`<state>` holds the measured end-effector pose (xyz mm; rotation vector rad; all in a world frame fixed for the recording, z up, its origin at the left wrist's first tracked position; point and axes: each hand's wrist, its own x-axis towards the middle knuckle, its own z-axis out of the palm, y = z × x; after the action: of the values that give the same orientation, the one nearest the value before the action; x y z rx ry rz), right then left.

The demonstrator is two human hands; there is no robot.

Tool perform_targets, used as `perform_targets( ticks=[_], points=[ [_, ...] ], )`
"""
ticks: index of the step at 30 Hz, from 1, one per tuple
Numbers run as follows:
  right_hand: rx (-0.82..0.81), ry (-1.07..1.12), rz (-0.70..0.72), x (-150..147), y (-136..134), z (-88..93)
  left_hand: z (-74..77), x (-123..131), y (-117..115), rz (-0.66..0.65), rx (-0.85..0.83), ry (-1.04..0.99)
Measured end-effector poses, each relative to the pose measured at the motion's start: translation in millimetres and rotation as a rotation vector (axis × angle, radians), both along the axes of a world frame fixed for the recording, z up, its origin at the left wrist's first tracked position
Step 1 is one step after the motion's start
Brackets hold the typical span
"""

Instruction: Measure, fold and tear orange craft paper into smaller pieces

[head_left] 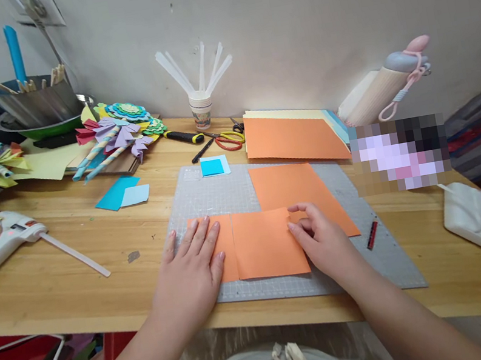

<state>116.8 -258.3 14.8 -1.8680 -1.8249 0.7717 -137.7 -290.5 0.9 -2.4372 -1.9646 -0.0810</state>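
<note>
My left hand (pixel 194 261) lies flat with its fingers spread on an orange paper piece (pixel 230 261). Right beside that piece, with a thin gap line between, lies a squarish orange paper sheet (pixel 265 246). At its right edge is my right hand (pixel 318 234), thumb and curled fingers closed on the paper's edge. A larger orange sheet (pixel 297 186) lies behind, partly under the right hand. All of these rest on a grey cutting mat (pixel 216 199). Small blue paper squares (pixel 214 166) sit at the mat's back edge.
A white glue gun (pixel 15 239) lies left, near blue paper pieces (pixel 118 193). Behind stand a paper cup (pixel 201 111) of glue sticks, scissors (pixel 231 138), a yellow-black cutter (pixel 185 137) and stacked paper (pixel 292 134). Paper flowers (pixel 120 123) are back left; a white device (pixel 472 215) is right.
</note>
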Motion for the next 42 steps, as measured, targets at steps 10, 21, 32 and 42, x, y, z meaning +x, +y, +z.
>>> perform_targets(
  ticks=[10, 21, 32, 42],
  points=[
    [-0.003, -0.033, 0.022, -2.6, -24.8, -4.1, 0.1, 0.1, -0.5, 0.002, 0.006, -0.037],
    [0.006, -0.116, 0.030, 5.7, -30.2, -4.3, 0.2, 0.3, -0.8, 0.006, -0.022, -0.034],
    [0.343, 0.144, -0.072, 41.7, 18.3, 24.6, 32.4, -21.2, 42.8, 0.147, -0.108, -0.142],
    [0.007, 0.613, -0.139, -0.9, 101.1, 23.6, 39.4, -28.4, 72.7, 0.076, -0.272, -0.215]
  ],
)
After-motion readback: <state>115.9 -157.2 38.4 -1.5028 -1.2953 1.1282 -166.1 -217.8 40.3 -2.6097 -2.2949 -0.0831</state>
